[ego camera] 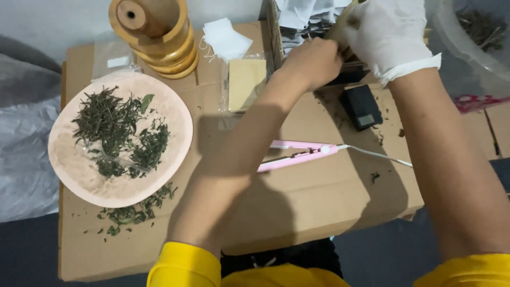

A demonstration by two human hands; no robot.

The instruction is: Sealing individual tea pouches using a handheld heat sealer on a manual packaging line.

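I have both hands up at the far edge of the cardboard tabletop (297, 212), meeting over an open box (319, 32) stuffed with small white filter bags. My left hand (311, 64), bare, is pinched closed on something small there; my right hand (388, 34), in a white glove, is curled around the same spot. I cannot tell exactly what sits between the fingers. I'd judge those bags feather-light, limp and easily torn, best taken by the top edge with fingertips. I count one loose tea bag (226, 37) near the box, one pink plate (79, 170) heaped with dried green leaves (119, 133), one wooden stand (156, 34), one pink heat sealer (300, 151) and one small black pocket scale (361, 106).
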